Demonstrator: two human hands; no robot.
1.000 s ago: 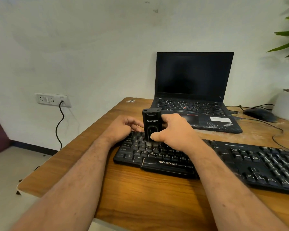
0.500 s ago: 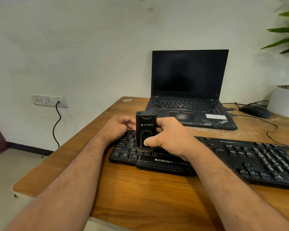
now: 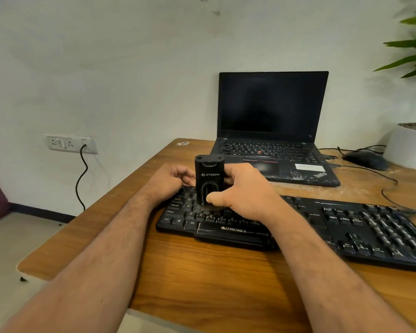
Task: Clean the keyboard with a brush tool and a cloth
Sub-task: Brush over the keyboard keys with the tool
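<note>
A black keyboard [image 3: 346, 224] lies across the wooden desk [image 3: 214, 272]. My right hand [image 3: 245, 191] grips a black brush tool [image 3: 209, 179] that stands upright, its bristles down on the keys at the keyboard's left part. My left hand [image 3: 171, 181] rests at the keyboard's far left corner with its fingers curled; what they hold is hidden behind the hand and the tool. No cloth is in view.
An open black laptop [image 3: 271, 131] with a dark screen stands behind the keyboard. A mouse [image 3: 365, 159] with cables and a white plant pot [image 3: 408, 147] sit at the back right. The desk's left edge runs close to my left arm. A wall socket [image 3: 70, 143] with a plugged cable is at left.
The brush tool and my right hand have shifted slightly left along the keys. My left hand has stayed at the keyboard's corner. The camera has turned a little.
</note>
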